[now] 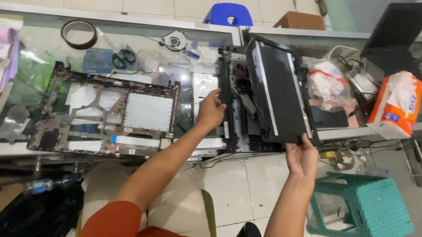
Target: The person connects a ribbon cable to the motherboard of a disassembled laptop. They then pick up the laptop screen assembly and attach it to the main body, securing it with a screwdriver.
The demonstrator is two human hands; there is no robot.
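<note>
Nearest, the right hand (302, 157) pinches the near corner of the black laptop panel (275, 92), thumb on top, fingers beneath. The left hand (211, 110) presses closed against the laptop base (229, 104) at its edge. The panel stands tilted up at the glass worktop (43, 20) edge. It looks light, thin, stiff but brittle; best held by the rim, never mid-face. Farther left lies a stripped chassis frame (107, 115); beyond, a tape roll (78, 34).

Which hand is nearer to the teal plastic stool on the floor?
The right hand. It grips the near corner of the black laptop panel, just up and left of the teal stool. The left hand holds the panel's far-left edge, well away.
</note>
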